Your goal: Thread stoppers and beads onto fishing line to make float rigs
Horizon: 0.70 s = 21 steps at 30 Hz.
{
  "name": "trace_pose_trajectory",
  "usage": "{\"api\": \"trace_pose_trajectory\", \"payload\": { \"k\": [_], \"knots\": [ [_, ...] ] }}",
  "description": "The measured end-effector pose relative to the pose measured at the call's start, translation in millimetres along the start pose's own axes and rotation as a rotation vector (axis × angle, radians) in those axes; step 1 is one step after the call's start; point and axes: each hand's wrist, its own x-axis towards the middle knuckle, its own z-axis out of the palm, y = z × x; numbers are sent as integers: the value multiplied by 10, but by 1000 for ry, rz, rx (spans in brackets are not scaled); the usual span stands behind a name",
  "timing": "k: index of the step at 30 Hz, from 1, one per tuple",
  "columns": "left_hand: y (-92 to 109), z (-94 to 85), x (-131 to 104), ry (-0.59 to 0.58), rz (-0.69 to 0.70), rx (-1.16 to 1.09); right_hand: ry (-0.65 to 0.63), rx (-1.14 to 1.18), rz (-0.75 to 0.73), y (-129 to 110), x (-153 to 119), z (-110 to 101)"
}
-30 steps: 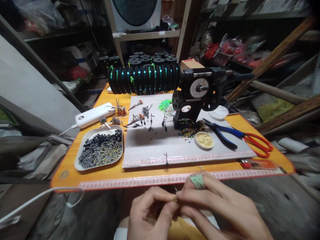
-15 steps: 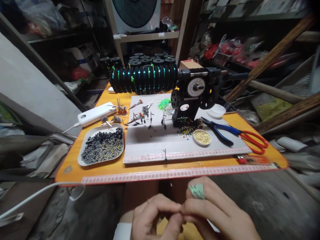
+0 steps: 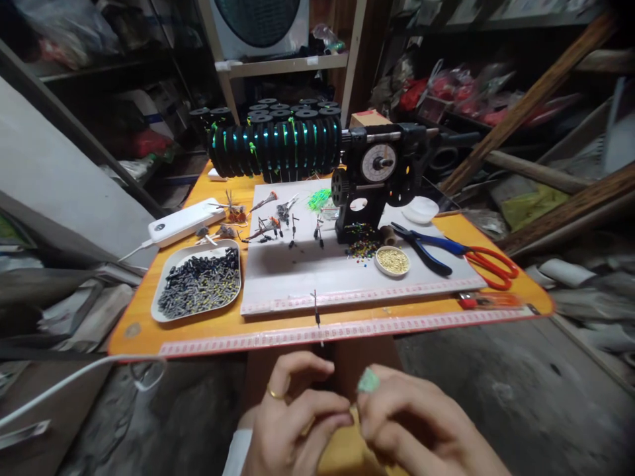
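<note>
My left hand (image 3: 297, 413), with a ring on one finger, is low in front of the table edge. Its thumb and index finger are pinched together; whatever they hold is too small to make out. Just to its right, my right hand (image 3: 414, 416) has curled fingers and green tape (image 3: 368, 380) round one of them. Anything in its grip is hidden. A narrow gap separates the two hands. Above them, a small black piece with a thin stem (image 3: 317, 311) shows at the front edge of the white board (image 3: 278, 277).
A tray of small dark and grey parts (image 3: 198, 284) stands left. On the board are a black machine with spools (image 3: 278, 151), coloured beads (image 3: 364, 248), a dish of gold beads (image 3: 392, 262) and pliers (image 3: 426, 251). Orange-handled scissors (image 3: 496, 264) lie right; a white power bank (image 3: 183, 221) lies left.
My hands, touching at the fingertips before, have come slightly apart. My left hand's upper finger has lifted, and my right hand has turned. The camera view has shifted a little.
</note>
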Motion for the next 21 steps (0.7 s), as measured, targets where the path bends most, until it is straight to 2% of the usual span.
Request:
{"api": "trace_pose_trajectory", "payload": {
  "k": [5,7,11,14,17,21],
  "knots": [
    [9,80,-14,6,-147,-160,130,168,249,34,88,90],
    [29,117,-12,73,-220,-253,140,239,295,48,115,103],
    [106,175,-1,238,-507,-505,104,333,342,30,150,79],
    [172,173,26,262,-680,-691,11,363,355,10,171,36],
    [193,136,57,215,-716,-751,-56,358,346,2,194,-8],
    [144,67,81,107,-664,-726,-97,333,355,-17,220,-55]
  ]
}}
